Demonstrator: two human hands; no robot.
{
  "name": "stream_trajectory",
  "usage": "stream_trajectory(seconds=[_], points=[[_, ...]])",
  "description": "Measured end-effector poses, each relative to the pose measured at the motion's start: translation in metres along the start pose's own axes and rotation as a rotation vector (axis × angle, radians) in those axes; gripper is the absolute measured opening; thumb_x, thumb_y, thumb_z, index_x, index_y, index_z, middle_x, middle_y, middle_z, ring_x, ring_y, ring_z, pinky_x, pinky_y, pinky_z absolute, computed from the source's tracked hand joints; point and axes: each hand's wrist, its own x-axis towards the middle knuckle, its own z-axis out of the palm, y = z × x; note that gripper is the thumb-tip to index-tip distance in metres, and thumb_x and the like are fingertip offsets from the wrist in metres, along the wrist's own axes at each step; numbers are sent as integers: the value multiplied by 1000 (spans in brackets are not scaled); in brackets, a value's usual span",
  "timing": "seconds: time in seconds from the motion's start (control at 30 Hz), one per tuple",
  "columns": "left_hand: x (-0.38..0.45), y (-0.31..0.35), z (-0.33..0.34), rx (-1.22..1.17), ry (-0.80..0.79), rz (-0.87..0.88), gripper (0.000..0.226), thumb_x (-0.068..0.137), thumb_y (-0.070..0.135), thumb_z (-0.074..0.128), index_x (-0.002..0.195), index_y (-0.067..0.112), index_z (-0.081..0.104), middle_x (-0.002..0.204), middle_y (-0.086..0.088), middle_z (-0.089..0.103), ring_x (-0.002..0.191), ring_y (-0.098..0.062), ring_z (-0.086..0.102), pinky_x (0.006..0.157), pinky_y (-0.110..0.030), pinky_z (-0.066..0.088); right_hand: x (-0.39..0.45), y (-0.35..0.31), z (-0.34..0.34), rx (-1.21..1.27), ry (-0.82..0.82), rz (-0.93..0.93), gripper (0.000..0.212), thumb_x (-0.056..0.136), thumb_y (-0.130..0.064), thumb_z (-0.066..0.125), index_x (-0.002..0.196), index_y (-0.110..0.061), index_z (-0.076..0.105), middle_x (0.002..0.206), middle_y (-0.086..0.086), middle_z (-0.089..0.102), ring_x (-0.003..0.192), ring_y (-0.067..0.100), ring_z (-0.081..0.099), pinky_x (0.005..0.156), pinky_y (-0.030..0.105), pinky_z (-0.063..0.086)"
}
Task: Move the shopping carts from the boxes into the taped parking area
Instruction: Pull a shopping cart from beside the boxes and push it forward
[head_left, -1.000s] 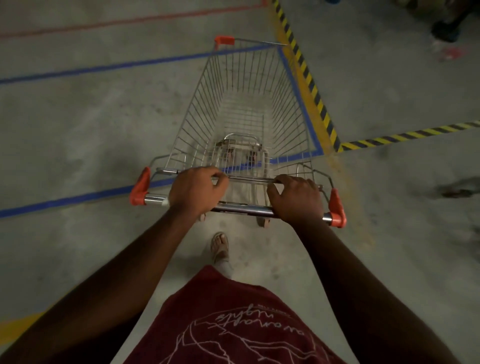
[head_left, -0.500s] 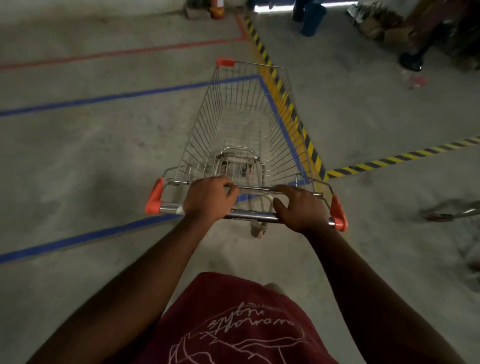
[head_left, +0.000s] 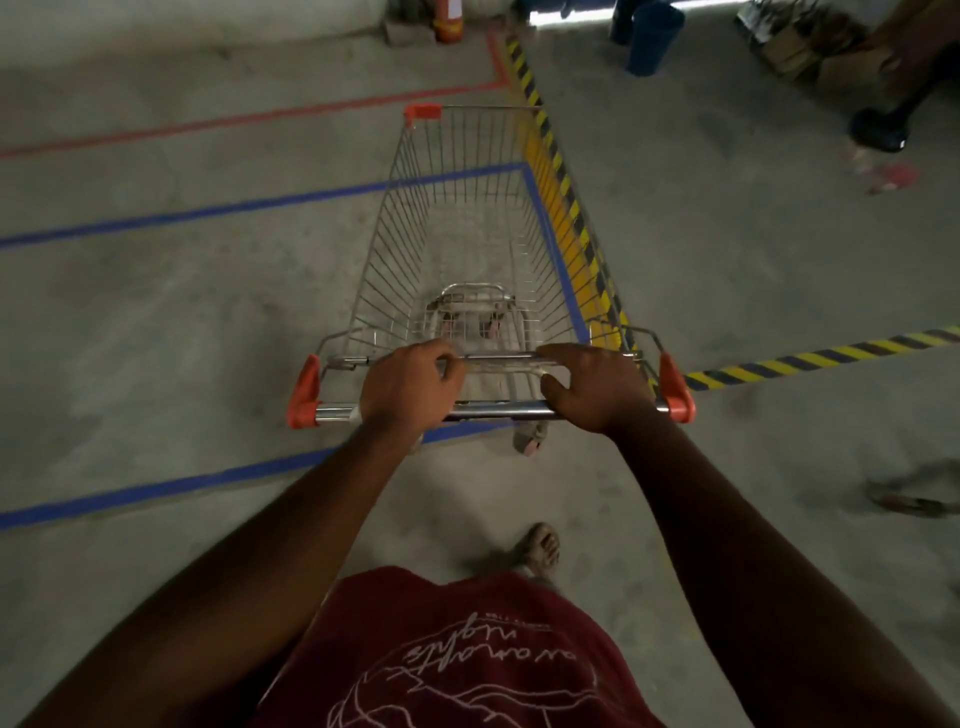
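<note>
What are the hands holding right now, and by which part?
Both hold the cart at its rear. The left hand grips the handle bar, fingers reaching the upper bar. The right hand does likewise near the right end.

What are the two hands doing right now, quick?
Left hand: fingers curled round the cart handle, holding it.
Right hand: also on the handle, thumb hooked under it, fingers reaching forward to the bar ahead.

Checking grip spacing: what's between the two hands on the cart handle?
In the head view, only a bare stretch of the chrome handle bar lies between the left hand and the right hand; the shopping cart basket shows behind it.
</note>
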Motion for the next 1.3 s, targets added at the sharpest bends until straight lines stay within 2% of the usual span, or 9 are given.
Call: stream_trajectory(seconds=[0.1,0.2,0.37,0.47,0.57,0.7,0.93,1.1,1.3], points=[[20,32,12,7,29,-50,26,94,38,57,108,25,76,99,-3,78,89,-29,71,75,-34,56,21,28,-22,15,-25,-18,45,95,-42,60,138,-33,64,136,3,69,121,30,65,97,39,51],[40,60,23,6,42,-67,27,96,36,58,108,23,78,97,-4,78,85,-29,71,72,-31,51,46,57,-37,11,-38,-31,45,95,-42,59,139,-34,63,137,3,69,123,30,65,100,40,51],[75,89,32,1,27,-108,29,96,41,57,109,25,77,97,-1,78,86,-27,72,73,-31,53,84,87,-59,32,-127,-22,57,91,-46,56,147,-33,57,148,3,61,137,32,52,114,39,38],[94,92,36,14,20,-111,31,98,41,55,111,24,77,96,0,78,84,-25,71,71,-30,51,100,99,-63,73,-127,-19,65,82,-53,49,144,-36,58,145,2,63,134,32,55,108,39,44],[114,101,41,7,22,-102,31,99,40,54,110,21,77,93,-1,78,81,-23,71,67,-27,46,121,111,-69,57,-138,-20,57,90,-48,57,146,-36,57,149,3,60,136,32,54,109,39,43],[141,116,47,12,17,-73,30,99,39,56,111,21,77,94,-5,78,82,-27,71,67,-28,46,146,126,-83,57,-108,9,66,79,-55,47,142,-39,59,147,0,62,133,29,58,109,39,46],[169,134,62,79,65,-33,36,93,39,48,93,16,76,85,-8,76,76,-33,71,70,-37,58,181,153,-104,-12,-86,-92,40,91,-42,67,130,-33,69,130,2,72,122,29,64,99,35,48],[182,139,61,105,53,-30,31,93,36,53,97,16,77,87,-9,77,79,-35,72,70,-37,56,200,158,-102,2,-84,-87,52,90,-49,66,141,-39,61,144,-5,64,133,22,58,109,34,43],[185,136,60,82,77,-37,29,94,37,55,97,19,77,88,-8,77,80,-33,71,71,-35,54,204,160,-95,65,-35,-97,49,89,-47,68,136,-38,65,140,-5,67,129,20,61,106,33,46]])
